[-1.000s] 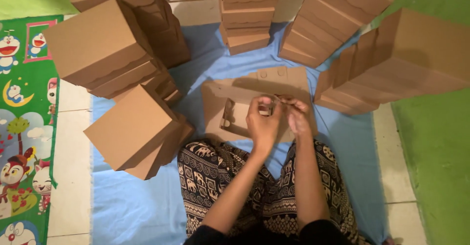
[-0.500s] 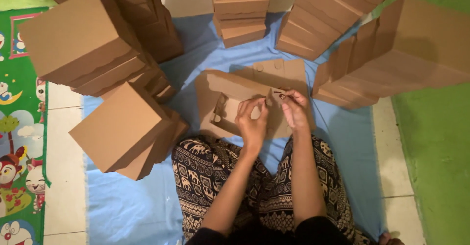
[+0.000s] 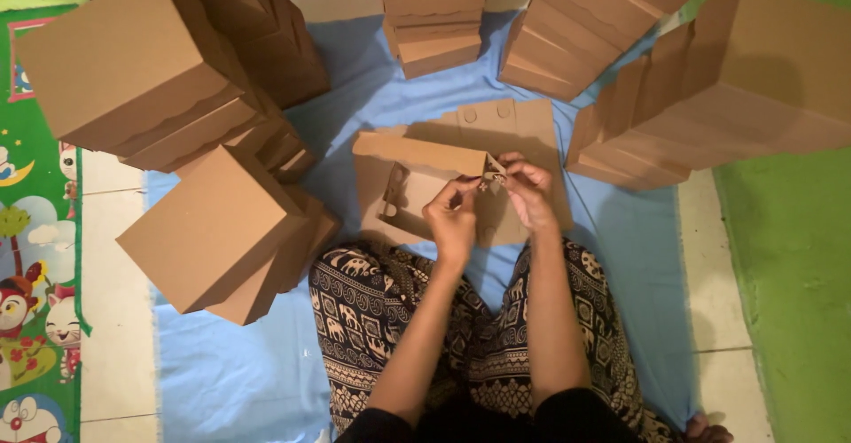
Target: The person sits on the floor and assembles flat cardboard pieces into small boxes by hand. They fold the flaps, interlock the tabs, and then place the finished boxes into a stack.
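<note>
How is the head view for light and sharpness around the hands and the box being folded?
Head view: dim, warm light; the half-folded cardboard box throws a dark shadow inside itself; left hand and right hand slightly soft at the fingertips; finished box stacks bow outward at the frame edges; no glare.

Stacks of closed brown boxes ring the half-folded box at frame centre: one pile fills the upper left, a lower pile sits just left of the patterned knees, another stands at top centre, more crowd the upper right. Bare blue sheet shows in narrow lanes between these piles. Wider open sheet lies lower left and right of the legs.
</note>
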